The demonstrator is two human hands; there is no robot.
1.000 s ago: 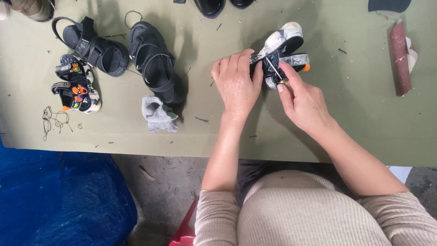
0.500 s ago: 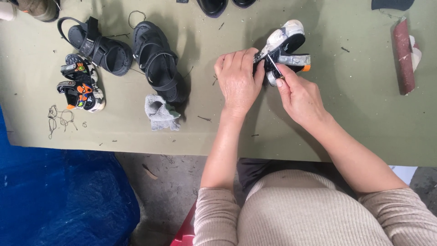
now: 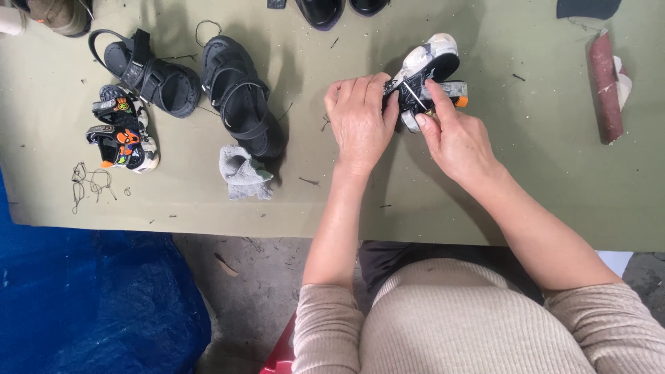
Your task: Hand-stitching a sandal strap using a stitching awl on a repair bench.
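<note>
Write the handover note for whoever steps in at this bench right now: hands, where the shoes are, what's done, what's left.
Left hand: gripping the small white-and-black shoe, holding it against the green table.
Right hand: pinching a thin metal tool at the shoe's side.
Elsewhere: two black sandals and a small colourful child's sandal lie at the left, with a grey rag beside them and loose thread bits near the edge. A roll of reddish sandpaper lies at the right.
Done: cannot tell from this view.
Left: the small shoe is still in hand; the sandals lie untouched.
</note>
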